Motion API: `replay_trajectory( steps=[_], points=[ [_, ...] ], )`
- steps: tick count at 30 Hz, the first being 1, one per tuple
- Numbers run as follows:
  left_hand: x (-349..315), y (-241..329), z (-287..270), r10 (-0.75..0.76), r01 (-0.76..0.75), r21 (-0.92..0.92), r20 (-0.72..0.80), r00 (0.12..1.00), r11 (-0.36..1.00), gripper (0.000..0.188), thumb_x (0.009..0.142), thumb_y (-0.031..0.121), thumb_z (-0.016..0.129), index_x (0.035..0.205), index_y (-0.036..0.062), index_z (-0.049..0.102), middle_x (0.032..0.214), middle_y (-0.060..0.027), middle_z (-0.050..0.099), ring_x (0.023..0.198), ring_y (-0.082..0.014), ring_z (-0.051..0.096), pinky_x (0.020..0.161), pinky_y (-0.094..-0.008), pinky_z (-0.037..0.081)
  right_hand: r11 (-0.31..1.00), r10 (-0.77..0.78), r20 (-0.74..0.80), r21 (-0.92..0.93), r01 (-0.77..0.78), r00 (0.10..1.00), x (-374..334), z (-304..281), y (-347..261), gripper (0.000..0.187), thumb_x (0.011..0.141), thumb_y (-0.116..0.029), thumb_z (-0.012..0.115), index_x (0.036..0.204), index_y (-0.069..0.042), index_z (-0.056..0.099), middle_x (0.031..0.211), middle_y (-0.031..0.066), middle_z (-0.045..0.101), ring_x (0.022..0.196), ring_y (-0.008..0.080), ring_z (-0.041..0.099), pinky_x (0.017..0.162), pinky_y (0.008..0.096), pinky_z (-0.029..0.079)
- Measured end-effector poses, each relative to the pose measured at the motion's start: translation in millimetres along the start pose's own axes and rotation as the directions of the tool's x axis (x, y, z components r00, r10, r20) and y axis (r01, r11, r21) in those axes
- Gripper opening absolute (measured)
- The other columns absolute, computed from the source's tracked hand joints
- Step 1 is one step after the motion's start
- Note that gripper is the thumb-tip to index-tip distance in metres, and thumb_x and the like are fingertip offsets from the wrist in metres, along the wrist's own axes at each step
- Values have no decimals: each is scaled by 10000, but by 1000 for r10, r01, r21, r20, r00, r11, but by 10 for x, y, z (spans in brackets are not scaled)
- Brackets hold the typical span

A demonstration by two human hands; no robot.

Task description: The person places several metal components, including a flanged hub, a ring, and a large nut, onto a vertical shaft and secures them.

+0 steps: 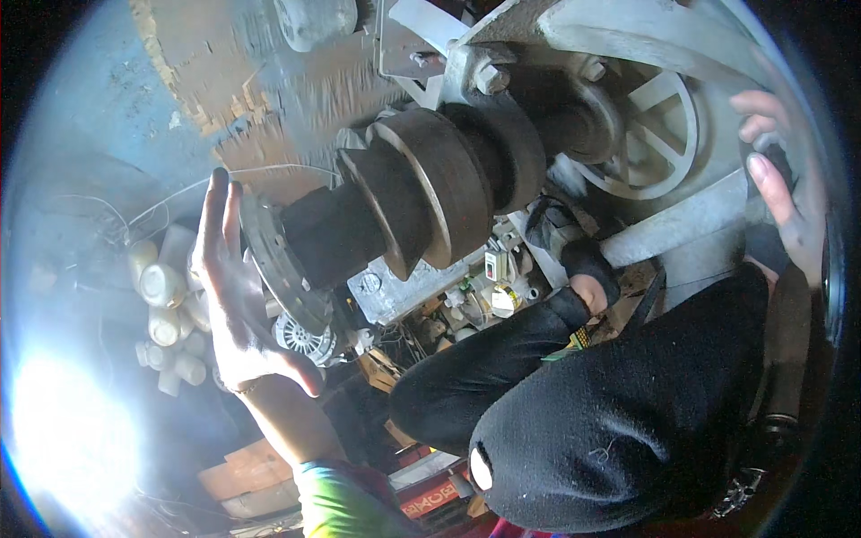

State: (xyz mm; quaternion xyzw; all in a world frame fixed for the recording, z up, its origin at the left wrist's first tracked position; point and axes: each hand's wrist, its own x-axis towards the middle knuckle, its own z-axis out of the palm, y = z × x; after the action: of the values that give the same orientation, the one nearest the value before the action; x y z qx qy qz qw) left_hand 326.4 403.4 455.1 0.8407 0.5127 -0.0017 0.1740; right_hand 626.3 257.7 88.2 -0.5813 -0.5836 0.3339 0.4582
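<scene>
A thick dark metal shaft (421, 197) with broad, screw-like flights runs slantwise across the upper middle. At its left end is a round metal flange (273, 264). My left hand (229, 296) is open beside the flange's outer rim, with fingers stretched upward and thumb spread. Whether the palm presses on the rim, I cannot tell. Far to the right, near a grey metal frame, my right hand (785, 179) has its fingers curled around something dark, too blurred at the picture's rim to name.
A spoked wheel (659, 134) and a large bolt (491, 79) are at the shaft's right end. My bent leg in torn black trousers (592, 430) fills the lower right. Pale cylindrical pieces (166, 296) lie piled at left. Wires and small parts clutter the floor below.
</scene>
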Motion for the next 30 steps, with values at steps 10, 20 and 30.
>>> replay_trajectory(
  steps=[10,20,30],
  points=[
    [20,-116,-77,106,-149,173,238,965,974,1561,290,756,812,1510,22,171,1554,-255,174,1440,-401,184,1165,-528,144,961,158,21,225,-159,987,-55,137,-138,649,834,-165,504,1441,10,357,1167,107,556,935,165,533,835,284,435],
    [36,-131,-91,177,-252,242,292,940,937,1569,339,771,801,1515,-2,107,1563,-254,147,1454,-394,134,1178,-523,106,896,263,-8,373,-241,965,-437,72,-141,747,772,-178,545,1465,0,331,1134,104,552,886,149,487,870,287,407],
    [-306,-628,-77,-106,-31,-316,-406,908,948,686,914,316,634,1469,69,315,1433,-181,410,1289,-272,438,1065,-425,361,798,317,-99,565,-209,943,-672,-31,-686,627,886,-162,521,1455,13,325,1081,119,572,804,140,547,808,287,462]
  ],
)
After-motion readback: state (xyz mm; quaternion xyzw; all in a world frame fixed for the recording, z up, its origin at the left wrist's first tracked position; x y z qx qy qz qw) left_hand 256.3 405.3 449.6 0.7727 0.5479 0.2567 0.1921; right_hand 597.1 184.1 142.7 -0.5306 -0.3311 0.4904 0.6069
